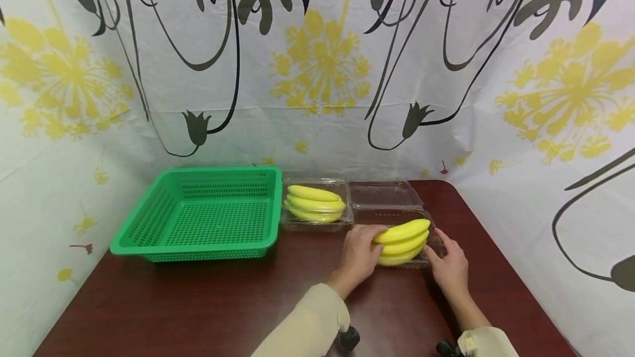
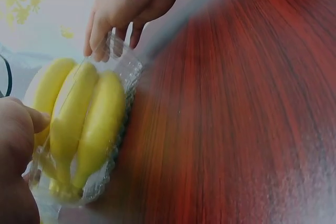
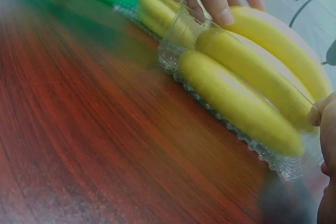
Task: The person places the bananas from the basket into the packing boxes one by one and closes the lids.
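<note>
A bunch of yellow bananas lies in an open clear plastic box at the right of the table. My left hand holds the left end of the bunch, and in the right wrist view one of its fingertips touches a banana. At the opposite end my right hand grips the box's side wall, thumb toward the bananas. The raised lid leans back behind the box. Part of the box is hidden by the bananas and both hands.
Left of the hands, a second clear box holds another banana bunch. A green plastic basket stands farther left on the dark red table. Patterned cloth hangs behind and along the sides.
</note>
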`<action>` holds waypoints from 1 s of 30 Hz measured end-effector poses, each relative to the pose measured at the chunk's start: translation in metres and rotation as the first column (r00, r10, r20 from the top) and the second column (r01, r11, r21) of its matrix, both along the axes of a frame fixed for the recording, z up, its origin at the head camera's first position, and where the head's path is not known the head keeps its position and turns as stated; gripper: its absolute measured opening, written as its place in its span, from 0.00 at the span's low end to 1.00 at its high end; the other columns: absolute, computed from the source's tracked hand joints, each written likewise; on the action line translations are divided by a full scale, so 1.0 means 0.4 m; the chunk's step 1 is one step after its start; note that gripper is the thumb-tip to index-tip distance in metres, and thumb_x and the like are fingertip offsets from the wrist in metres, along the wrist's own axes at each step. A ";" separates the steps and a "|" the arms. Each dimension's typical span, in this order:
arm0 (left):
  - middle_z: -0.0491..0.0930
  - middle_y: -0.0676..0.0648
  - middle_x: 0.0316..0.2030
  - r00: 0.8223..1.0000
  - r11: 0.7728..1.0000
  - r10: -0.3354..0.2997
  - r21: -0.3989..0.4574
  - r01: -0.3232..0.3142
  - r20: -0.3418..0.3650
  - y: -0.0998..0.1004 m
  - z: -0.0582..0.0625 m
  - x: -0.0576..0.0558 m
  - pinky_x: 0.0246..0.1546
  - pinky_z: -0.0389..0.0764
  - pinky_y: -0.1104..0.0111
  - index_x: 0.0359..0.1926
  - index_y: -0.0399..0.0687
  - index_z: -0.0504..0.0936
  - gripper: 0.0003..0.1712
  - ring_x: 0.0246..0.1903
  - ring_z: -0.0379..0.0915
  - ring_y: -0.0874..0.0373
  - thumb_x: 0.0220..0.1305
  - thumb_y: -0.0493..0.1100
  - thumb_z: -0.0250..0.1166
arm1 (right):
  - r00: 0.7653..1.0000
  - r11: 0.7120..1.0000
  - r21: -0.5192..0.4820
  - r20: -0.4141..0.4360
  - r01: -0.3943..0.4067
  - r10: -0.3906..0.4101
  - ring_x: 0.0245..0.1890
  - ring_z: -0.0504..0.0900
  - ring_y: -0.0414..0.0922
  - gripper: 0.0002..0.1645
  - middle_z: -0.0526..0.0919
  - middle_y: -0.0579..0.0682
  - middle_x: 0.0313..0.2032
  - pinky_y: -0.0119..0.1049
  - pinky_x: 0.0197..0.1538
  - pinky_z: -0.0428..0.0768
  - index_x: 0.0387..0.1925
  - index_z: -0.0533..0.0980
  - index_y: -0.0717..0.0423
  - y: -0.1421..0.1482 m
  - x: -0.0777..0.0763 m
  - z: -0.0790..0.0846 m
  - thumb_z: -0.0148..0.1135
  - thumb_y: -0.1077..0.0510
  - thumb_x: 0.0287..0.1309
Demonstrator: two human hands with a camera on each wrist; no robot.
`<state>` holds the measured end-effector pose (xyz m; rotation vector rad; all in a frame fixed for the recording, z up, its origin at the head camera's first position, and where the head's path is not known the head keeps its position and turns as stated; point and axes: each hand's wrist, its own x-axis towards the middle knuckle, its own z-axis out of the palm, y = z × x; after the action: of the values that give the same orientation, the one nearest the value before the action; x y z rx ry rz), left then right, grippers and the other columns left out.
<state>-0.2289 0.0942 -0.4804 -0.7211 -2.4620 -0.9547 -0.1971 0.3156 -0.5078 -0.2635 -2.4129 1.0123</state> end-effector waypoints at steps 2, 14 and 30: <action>0.82 0.60 0.49 1.000 1.000 0.017 0.021 -0.017 -0.014 -0.006 -0.002 -0.002 0.49 0.71 0.69 0.52 0.56 0.84 0.23 0.47 0.73 0.61 0.54 0.39 0.73 | 1.000 1.000 0.000 -0.007 -0.004 0.004 0.54 0.70 0.65 0.32 0.75 0.68 0.51 0.62 0.53 0.66 0.62 0.72 0.62 0.000 -0.001 0.000 0.68 0.61 0.55; 0.80 0.54 0.50 0.990 0.976 0.142 0.166 -0.140 -0.002 -0.046 -0.025 0.006 0.53 0.73 0.60 0.45 0.55 0.86 0.15 0.51 0.71 0.55 0.54 0.40 0.73 | 1.000 1.000 0.011 -0.002 -0.005 0.005 0.54 0.69 0.66 0.32 0.74 0.69 0.52 0.64 0.53 0.66 0.62 0.71 0.63 0.000 0.002 0.001 0.69 0.61 0.55; 0.79 0.45 0.50 0.889 0.799 -0.225 0.598 -0.066 0.399 -0.098 -0.095 0.000 0.43 0.77 0.63 0.60 0.45 0.75 0.29 0.44 0.75 0.49 0.57 0.41 0.72 | 0.997 0.996 -0.091 -0.069 0.020 -0.027 0.52 0.76 0.55 0.26 0.79 0.62 0.51 0.42 0.50 0.71 0.62 0.72 0.61 0.013 -0.032 0.055 0.62 0.60 0.62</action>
<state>-0.2290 0.0550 -0.5183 -0.4061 -2.2530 -2.0124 -0.2098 0.3207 -0.4858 -0.2827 -2.2991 1.1033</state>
